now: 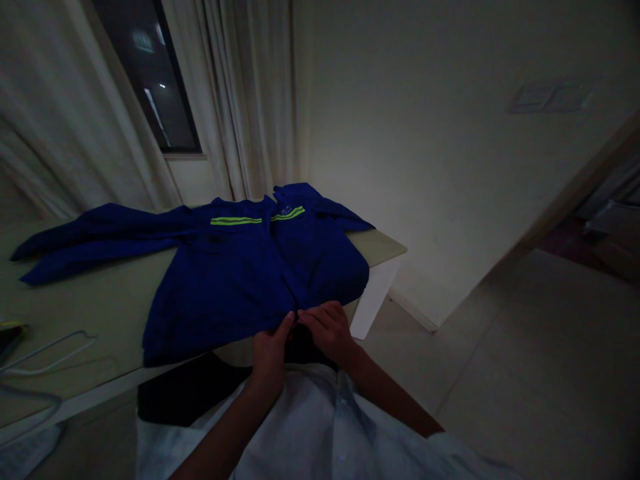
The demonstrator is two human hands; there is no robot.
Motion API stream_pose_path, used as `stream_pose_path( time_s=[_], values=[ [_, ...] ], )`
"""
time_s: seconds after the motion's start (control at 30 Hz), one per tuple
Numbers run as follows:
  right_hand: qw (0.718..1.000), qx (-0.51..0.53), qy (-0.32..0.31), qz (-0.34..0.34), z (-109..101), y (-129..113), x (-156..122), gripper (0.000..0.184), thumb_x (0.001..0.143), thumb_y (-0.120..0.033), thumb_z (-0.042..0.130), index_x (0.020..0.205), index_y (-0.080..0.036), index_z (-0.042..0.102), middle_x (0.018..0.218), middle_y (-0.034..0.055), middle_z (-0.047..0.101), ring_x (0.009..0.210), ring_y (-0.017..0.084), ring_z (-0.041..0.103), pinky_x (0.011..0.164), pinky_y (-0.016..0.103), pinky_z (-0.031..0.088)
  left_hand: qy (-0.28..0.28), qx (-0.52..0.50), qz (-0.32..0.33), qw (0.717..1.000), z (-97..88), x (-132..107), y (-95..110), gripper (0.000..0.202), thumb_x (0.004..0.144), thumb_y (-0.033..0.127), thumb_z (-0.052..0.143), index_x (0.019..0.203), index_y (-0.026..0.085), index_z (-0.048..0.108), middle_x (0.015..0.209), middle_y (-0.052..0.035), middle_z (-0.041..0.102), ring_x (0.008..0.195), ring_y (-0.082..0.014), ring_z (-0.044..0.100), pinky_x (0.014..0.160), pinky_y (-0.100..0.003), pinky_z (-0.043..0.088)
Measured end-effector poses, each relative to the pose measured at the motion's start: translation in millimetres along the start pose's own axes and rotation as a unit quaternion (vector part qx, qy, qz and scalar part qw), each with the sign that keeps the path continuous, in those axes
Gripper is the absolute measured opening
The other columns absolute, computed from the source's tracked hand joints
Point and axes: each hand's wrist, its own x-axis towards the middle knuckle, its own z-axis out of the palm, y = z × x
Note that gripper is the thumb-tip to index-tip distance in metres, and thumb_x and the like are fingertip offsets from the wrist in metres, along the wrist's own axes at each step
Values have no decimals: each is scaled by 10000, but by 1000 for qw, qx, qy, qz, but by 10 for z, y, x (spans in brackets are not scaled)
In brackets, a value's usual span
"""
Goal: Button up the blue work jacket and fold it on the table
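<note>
A dark blue work jacket (225,273) with yellow-green stripes across the chest lies spread on the table, its front facing up. One sleeve stretches far to the left; the other reaches the table's right end. At the bottom of the front opening, by the near table edge, my left hand (270,350) pinches the hem between thumb and fingers. Right beside it, my right hand (327,330) grips the other side of the same hem, fingertips nearly touching the left thumb. What lies between the fingertips is too dark and small to make out.
The pale table (100,313) runs to the left, with a white wire hanger (55,363) and a dark item with a yellow edge (11,337) on it. A wall (425,133) stands behind and to the right. Curtains (240,93) frame a window (155,73) at the back left.
</note>
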Motion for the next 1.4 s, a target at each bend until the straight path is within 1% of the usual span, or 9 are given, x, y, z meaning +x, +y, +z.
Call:
stream_pose_path(
  time_s=[0.13, 0.3, 0.5, 0.63, 0.8, 0.93, 1.07, 1.23, 1.4],
  values=[
    [1000, -23, -7, -13, -1, 4, -39, 279, 1064, -137, 556, 1264, -253, 711, 1007, 25, 806, 866, 192, 686, 848, 391, 453, 45, 66, 11, 997, 73, -44, 87, 546, 568, 617, 951, 685, 113, 776, 692, -82, 734, 619, -196, 627, 601, -304, 451],
    [1000, -2, -23, 2, 46, 19, -116, 294, 1074, -181, 560, 1312, -289, 696, 1031, 18, 803, 865, 184, 680, 835, 393, 445, 40, 90, 27, 995, 95, -95, 117, 564, 603, 662, 911, 678, 123, 765, 663, -68, 703, 612, -192, 602, 581, -299, 418],
    [1000, -10, -8, -7, 45, 8, -110, 293, 1084, -174, 526, 1293, -282, 702, 1046, 16, 805, 844, 181, 671, 823, 397, 440, 72, 125, 43, 989, 105, -85, 110, 582, 621, 698, 879, 582, 146, 699, 557, -19, 610, 536, -157, 516, 544, -296, 365],
    [999, 6, 11, 52, 36, -34, -53, 202, 1085, -237, 570, 1169, -271, 750, 984, 31, 793, 896, 190, 677, 871, 393, 453, 41, 66, 39, 996, 126, -103, 170, 528, 598, 622, 921, 706, 129, 766, 675, -55, 707, 620, -188, 609, 590, -298, 429],
    [989, 84, 34, 113, 30, -76, 19, 199, 1069, -316, 613, 1190, -248, 755, 993, 57, 767, 951, 208, 684, 893, 404, 470, 11, 20, 15, 1000, 103, -109, 164, 552, 586, 621, 930, 768, 120, 788, 806, -108, 772, 727, -219, 684, 636, -298, 485],
    [966, 174, 38, 185, 30, -105, 77, 164, 1064, -288, 612, 1060, -242, 769, 949, 43, 754, 935, 202, 685, 889, 392, 488, 5, 12, 6, 1000, 68, -105, 132, 571, 580, 628, 937, 812, 126, 793, 861, -121, 789, 790, -232, 713, 663, -299, 505],
    [941, 220, 57, 250, 46, -125, 100, 124, 1030, -277, 660, 970, -221, 753, 924, 41, 732, 905, 196, 674, 853, 359, 508, -1, 13, -13, 1000, 54, -99, 123, 576, 562, 606, 957, 839, 126, 798, 841, -114, 788, 777, -226, 721, 630, -285, 509],
    [930, 262, 47, 255, 38, -109, 88, 125, 1012, -279, 682, 920, -224, 747, 921, 38, 702, 900, 193, 659, 833, 344, 519, 2, -35, -30, 999, 91, -86, 109, 480, 570, 499, 979, 785, 115, 787, 849, -121, 793, 764, -215, 735, 667, -285, 573],
    [931, 282, 35, 228, 3, -95, 81, 130, 1020, -279, 673, 921, -227, 740, 913, 40, 692, 921, 205, 648, 858, 366, 513, 6, -74, -27, 997, 147, -66, 97, 397, 592, 412, 975, 761, 117, 770, 837, -102, 782, 728, -187, 724, 679, -277, 595]
  ],
)
